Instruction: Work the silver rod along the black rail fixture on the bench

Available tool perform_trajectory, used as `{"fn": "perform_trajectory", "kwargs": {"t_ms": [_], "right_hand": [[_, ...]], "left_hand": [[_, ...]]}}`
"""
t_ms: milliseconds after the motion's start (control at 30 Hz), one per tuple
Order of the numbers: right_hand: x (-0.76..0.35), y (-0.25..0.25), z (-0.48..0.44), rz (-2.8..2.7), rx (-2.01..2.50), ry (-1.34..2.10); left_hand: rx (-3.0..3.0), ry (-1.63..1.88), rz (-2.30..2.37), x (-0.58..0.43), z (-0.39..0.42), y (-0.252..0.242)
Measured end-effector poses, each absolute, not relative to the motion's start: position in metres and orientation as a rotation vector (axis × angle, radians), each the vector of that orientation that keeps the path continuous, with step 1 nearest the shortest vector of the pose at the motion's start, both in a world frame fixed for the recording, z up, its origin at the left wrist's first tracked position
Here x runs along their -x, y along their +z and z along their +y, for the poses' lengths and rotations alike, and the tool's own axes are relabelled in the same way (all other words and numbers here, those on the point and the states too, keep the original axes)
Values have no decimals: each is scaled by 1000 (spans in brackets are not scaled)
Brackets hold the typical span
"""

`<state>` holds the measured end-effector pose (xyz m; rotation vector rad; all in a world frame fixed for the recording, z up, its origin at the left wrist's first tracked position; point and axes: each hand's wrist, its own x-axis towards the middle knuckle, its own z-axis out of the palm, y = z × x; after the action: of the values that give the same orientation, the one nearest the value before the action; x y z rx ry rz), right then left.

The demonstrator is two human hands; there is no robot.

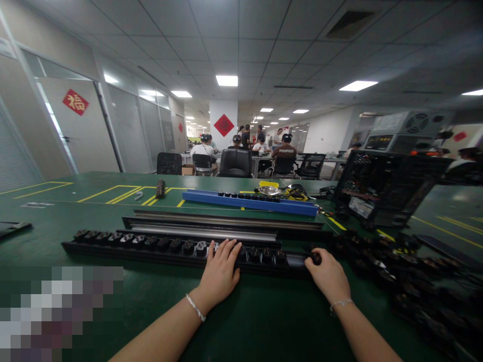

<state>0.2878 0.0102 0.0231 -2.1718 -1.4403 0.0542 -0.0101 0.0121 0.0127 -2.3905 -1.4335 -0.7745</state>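
A long black channel-shaped rail [143,256] lies across the green table in front of me, with a row of small black blocks [175,245] set along it. My left hand [222,269] rests over the middle of the row, palm down and fingers stretched out. At the rail's right end, my right hand [329,274] pinches a small black block [316,258] between thumb and fingers. Between that block and the row, a bare stretch of the rail's inside shows. Fine detail on the blocks is too blurred to make out.
Behind the rail lie more long metal profiles [226,221] and a blue channel [249,202] holding black blocks. A heap of black parts [407,276] spreads on the right, near an open computer case [385,186]. A short brown block strip [160,189] stands farther back. People sit beyond.
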Motion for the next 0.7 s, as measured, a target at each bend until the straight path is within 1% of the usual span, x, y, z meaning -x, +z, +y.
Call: {"fn": "perform_trajectory", "kwargs": {"t_ms": [700], "right_hand": [[-295, 22, 10, -1344, 2152, 67]], "left_hand": [[2379, -773, -1436, 9, 11, 13]]}}
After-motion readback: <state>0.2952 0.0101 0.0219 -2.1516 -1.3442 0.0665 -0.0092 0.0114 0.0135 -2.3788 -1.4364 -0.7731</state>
